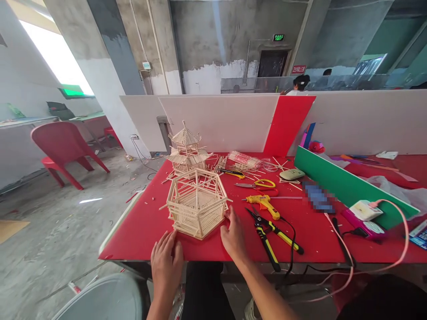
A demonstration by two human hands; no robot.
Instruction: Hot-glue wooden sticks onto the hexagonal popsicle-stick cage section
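Note:
A hexagonal frame of thin wooden sticks (196,203) stands on the red table (140,231), near its front edge. My left hand (166,262) lies flat on the table just in front of the frame, fingers stretched out and holding nothing. My right hand (233,235) rests open at the frame's right side, its fingertips touching the lower edge. Behind the frame stands a stick-built pagoda roof model (186,150).
Right of my hand lie yellow-handled pliers (267,242), a yellow glue gun (265,204) with a black cord, and scissors (258,183). Loose sticks (240,162) lie further back. A green board (343,186), a white partition (227,120) and a red chair (65,146) stand around.

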